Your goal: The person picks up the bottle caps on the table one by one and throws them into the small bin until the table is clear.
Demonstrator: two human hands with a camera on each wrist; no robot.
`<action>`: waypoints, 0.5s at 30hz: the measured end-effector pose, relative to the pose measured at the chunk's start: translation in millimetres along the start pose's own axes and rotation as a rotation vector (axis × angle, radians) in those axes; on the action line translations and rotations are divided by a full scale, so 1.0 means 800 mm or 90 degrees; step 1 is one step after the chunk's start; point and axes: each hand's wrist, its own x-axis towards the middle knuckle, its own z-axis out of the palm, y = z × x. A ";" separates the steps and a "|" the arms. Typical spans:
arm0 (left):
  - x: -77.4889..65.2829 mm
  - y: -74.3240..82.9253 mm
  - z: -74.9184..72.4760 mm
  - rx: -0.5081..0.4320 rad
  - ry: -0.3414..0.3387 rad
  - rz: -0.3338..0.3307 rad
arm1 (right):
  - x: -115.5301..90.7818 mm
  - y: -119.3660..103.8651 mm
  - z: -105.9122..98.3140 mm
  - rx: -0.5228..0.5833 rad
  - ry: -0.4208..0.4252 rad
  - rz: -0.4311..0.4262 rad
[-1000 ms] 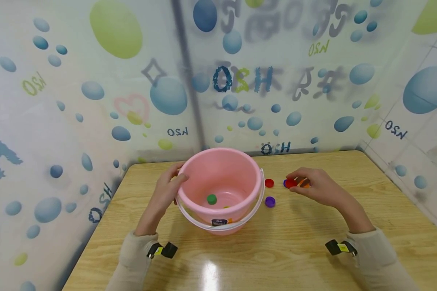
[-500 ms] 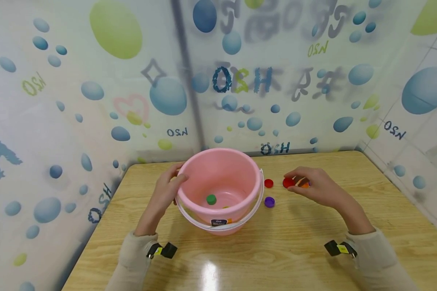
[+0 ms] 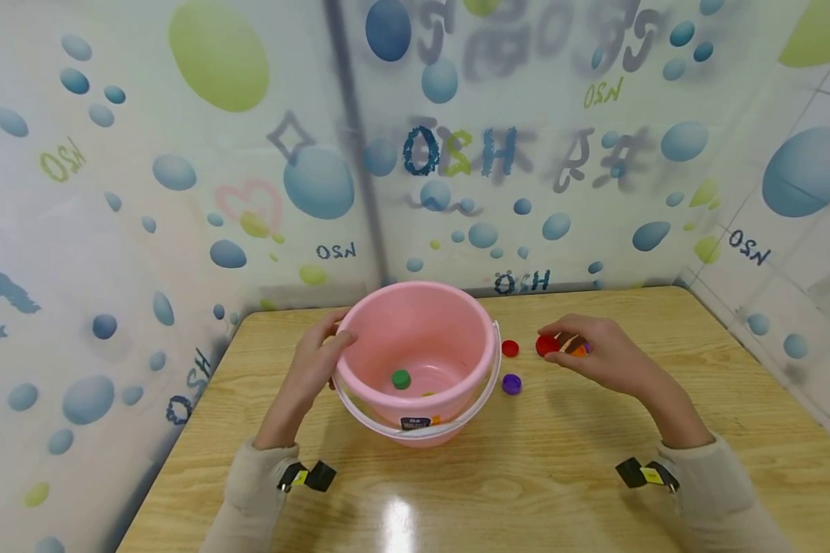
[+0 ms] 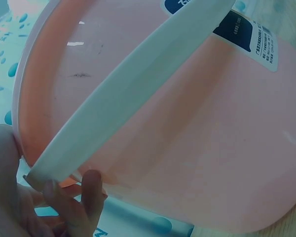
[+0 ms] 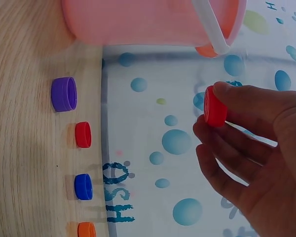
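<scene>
My left hand (image 3: 316,355) grips the rim of a pink bucket (image 3: 370,330) at its left side, thumb over the inside and fingers outside. In the left wrist view its curled fingers (image 4: 71,205) show beside the end of the white bucket handle (image 4: 130,94). A green cap (image 3: 401,379) lies inside the bucket, with a bit of yellow just showing past the near rim. To the right of the bucket, my right hand (image 3: 605,355) pinches a red bottle cap (image 5: 215,106) between thumb and fingertips, raised above the table and turned on edge.
On the wooden table (image 3: 526,491), a purple cap (image 5: 64,94), another red cap (image 5: 83,135), a blue cap (image 5: 83,186) and an orange cap (image 5: 87,229) lie right of the bucket. Behind the table hangs a patterned sheet (image 3: 415,100).
My right hand has shifted slightly up and left with the red cap, which now covers the blue edge that showed beside it in the head view. The left hand and bucket stay put.
</scene>
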 end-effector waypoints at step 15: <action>0.001 -0.001 -0.001 0.003 -0.002 0.003 | 0.004 -0.005 -0.002 -0.022 0.020 -0.015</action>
